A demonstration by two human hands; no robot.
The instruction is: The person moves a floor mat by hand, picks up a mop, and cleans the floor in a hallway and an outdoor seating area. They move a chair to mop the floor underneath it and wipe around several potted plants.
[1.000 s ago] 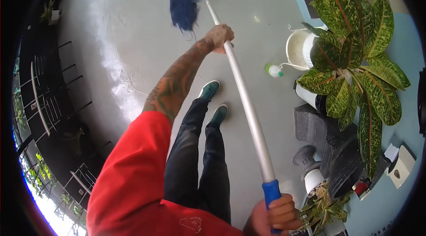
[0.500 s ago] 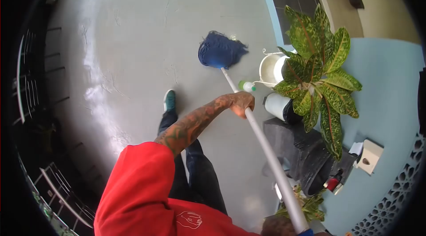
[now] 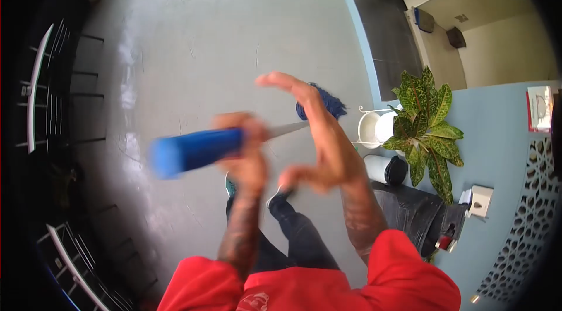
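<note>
A mop stands with its blue string head [image 3: 335, 105] on the grey floor, partly hidden behind my right hand. Its pale pole [image 3: 288, 129] slants up toward me and ends in a thick blue grip [image 3: 202, 150], which points left and is blurred. Wrapped around the handle just below the grip is my left hand [image 3: 249, 150]. My right hand [image 3: 328, 147] is open beside the pole, thumb and fingers spread wide, and it overlaps the mop head in view. I cannot see it holding anything.
To the right, a white plant stand [image 3: 368, 129], a leafy potted plant [image 3: 430, 135], a white bin with a black lid [image 3: 380, 167] and a dark sculpted block [image 3: 404, 211] line the blue wall [image 3: 492, 118]. Metal-framed chairs [image 3: 41, 88] are along the left.
The handle's blue end has swung up and left into view. My left hand now grips near it. My right hand, earlier low at the frame's edge, is raised and open. The view shifted.
</note>
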